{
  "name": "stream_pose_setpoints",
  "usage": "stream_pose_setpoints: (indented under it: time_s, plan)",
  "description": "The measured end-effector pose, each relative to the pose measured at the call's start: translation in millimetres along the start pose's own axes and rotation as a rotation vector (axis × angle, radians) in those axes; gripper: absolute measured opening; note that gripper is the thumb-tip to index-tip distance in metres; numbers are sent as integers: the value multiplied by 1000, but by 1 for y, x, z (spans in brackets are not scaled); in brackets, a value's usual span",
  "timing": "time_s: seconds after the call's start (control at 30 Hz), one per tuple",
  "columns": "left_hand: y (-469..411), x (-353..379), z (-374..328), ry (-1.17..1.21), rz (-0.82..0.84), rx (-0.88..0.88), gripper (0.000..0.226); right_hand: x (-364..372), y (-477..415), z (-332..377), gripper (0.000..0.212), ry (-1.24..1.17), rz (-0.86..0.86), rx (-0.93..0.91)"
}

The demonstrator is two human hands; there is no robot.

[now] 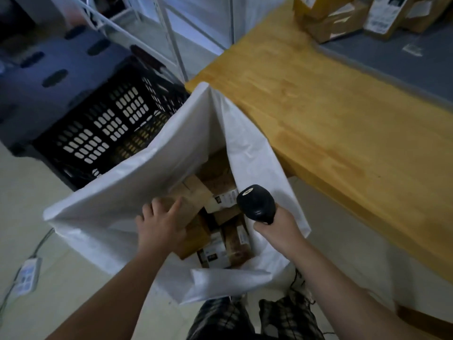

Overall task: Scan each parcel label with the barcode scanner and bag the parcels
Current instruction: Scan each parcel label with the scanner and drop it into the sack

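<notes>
Presently, the white bag (pixel 127 182) stands open-mouthed on the floor against the edge of the wooden surface (pixel 318 106). Several brown parcels (pixel 235 239) with white labels lie packed inside it.

Left hand (pixel 160 229): reaches into the mouth of the bag, with its fingers (pixel 175 204) spread and nearly straight, laid on top of a brown parcel (pixel 196 192) at the near left side of the load. No grip is visible and the thumb is hidden.

Right hand (pixel 274 225): clenched round the handle of the black barcode scanner (pixel 256 203). The scanner is held over the right side of the bag's opening, its head above the labelled parcels.

More taped cardboard boxes (pixel 326 18) sit at the far end of the surface, well apart from the bag. A black perforated crate (pixel 110 119) stands on the floor just beyond the bag's left wall. A white power strip (pixel 27 273) lies on the floor at the lower left.
</notes>
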State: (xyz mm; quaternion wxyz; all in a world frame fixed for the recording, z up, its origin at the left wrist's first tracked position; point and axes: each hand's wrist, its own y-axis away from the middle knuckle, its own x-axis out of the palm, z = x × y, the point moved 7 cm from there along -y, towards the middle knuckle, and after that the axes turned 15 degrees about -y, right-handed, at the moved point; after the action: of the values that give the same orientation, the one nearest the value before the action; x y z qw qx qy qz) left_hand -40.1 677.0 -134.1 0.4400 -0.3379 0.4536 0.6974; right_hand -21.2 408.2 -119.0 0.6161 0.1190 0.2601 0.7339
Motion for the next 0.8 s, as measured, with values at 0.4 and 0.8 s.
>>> stream_pose_setpoints:
  time_s: [0.4,0.8]
  plan:
    - [-70,87,-33,-170,268,112,51,49,-35,-23,20,14,12,21]
    - [-66,53,-38,-9,122,187,38,32,-48,-32,18,64,-124,42]
